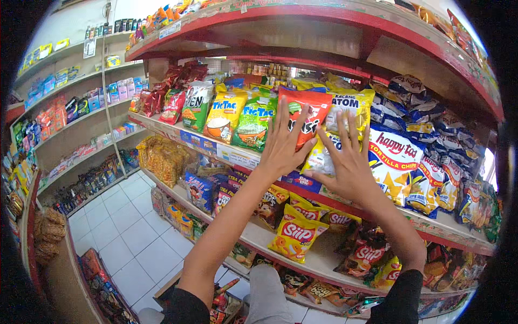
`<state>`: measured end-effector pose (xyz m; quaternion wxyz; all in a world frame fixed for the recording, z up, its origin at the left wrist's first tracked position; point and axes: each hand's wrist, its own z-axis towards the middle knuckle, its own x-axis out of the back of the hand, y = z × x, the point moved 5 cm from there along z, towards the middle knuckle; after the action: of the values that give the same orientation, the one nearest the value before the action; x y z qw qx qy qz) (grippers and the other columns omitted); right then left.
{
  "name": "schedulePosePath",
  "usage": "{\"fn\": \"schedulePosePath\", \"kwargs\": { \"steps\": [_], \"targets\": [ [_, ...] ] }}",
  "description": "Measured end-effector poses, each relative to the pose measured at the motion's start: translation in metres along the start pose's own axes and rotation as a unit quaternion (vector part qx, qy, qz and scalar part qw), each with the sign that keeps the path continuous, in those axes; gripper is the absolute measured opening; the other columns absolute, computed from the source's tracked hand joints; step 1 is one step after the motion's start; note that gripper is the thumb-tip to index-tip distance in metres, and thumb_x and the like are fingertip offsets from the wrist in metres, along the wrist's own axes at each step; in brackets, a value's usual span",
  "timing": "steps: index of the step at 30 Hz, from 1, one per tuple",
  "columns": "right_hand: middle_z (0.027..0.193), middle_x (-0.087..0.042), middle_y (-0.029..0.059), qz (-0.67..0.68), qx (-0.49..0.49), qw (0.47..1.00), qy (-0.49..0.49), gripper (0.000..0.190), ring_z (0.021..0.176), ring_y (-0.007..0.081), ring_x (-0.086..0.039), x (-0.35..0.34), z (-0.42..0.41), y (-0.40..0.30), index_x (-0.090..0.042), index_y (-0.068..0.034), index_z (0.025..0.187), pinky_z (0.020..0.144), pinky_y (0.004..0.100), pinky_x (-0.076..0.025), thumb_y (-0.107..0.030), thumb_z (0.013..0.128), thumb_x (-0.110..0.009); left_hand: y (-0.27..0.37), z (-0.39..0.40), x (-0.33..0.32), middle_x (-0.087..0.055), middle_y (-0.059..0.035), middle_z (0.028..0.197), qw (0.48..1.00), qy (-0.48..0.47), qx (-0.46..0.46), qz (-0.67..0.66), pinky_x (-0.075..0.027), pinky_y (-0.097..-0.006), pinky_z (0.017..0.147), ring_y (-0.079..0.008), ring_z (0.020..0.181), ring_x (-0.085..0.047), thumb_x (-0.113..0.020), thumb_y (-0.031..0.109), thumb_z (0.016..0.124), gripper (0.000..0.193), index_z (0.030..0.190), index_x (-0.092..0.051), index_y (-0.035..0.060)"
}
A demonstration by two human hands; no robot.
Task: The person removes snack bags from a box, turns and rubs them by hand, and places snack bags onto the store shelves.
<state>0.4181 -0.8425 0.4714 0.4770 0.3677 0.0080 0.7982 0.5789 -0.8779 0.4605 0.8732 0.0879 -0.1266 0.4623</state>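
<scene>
My left hand lies palm-forward with fingers spread against a red snack bag on the middle shelf. Its outer fingers overlap the edge of a green Tic Tac bag. Just to the right, my right hand is spread over two yellow-and-white peanut bags, an upper one and a lower one. Both hands seem to rest on the packs, with nothing gripped. Large white-and-blue tortilla chip bags stand right of my right hand. My fingers hide parts of the bag fronts.
Left along the shelf stand a yellow Tic Tac bag and a green-and-white bag. A red-edged shelf overhangs my hands. Below, a yellow Siip bag leans out on the lower shelf. A crate sits by my knee.
</scene>
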Motion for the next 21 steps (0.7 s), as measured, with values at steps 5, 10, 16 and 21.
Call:
{"fn": "schedulePosePath", "kwargs": {
  "steps": [5,10,16,21],
  "targets": [
    [0.156,-0.012,0.0262,0.012,0.017,1.0,-0.017,0.08,0.145,0.045,-0.003,0.029,-0.011,-0.022,-0.039,-0.021,0.146,0.11,0.0683,-0.001,-0.064,0.081,-0.059,0.002,0.0,0.011,-0.004,-0.0251,0.158,1.0,0.009,0.014,0.016,-0.02,-0.0603,0.111,-0.0422,0.145,-0.01,-0.054,0.045,0.092,0.073,0.153,-0.022,0.0202],
    [0.155,-0.019,0.0227,0.091,0.047,0.995,-0.019,0.078,0.145,0.0426,-0.011,0.044,-0.031,-0.056,-0.043,-0.021,0.143,0.114,0.0609,-0.007,-0.051,0.077,-0.073,0.009,-0.019,0.034,-0.008,-0.0246,0.157,0.999,0.026,0.022,-0.005,-0.019,-0.0579,0.112,-0.0417,0.146,-0.01,-0.053,0.044,0.093,0.066,0.15,-0.032,0.0185],
    [0.114,-0.064,0.0096,0.475,0.2,0.857,-0.014,0.022,0.115,0.0313,-0.055,-0.026,-0.116,-0.146,-0.068,-0.011,0.092,0.097,0.0465,-0.043,-0.017,0.073,-0.077,0.0,-0.186,0.088,-0.056,-0.0155,0.125,0.95,0.119,0.264,-0.112,-0.042,-0.04,0.099,-0.0299,0.117,-0.053,-0.072,0.016,0.083,0.033,0.113,-0.064,0.0073],
    [0.099,-0.068,0.0038,0.692,0.161,0.678,-0.186,0.017,0.098,0.0246,-0.062,-0.131,-0.186,-0.244,-0.067,-0.008,0.083,0.091,0.0396,-0.045,-0.004,0.068,-0.074,-0.011,-0.427,0.15,-0.068,-0.0097,0.095,0.807,0.102,0.579,-0.064,-0.052,-0.0308,0.075,-0.0156,0.086,-0.065,-0.068,0.009,0.085,0.019,0.103,-0.065,0.0021]
  ]
}}
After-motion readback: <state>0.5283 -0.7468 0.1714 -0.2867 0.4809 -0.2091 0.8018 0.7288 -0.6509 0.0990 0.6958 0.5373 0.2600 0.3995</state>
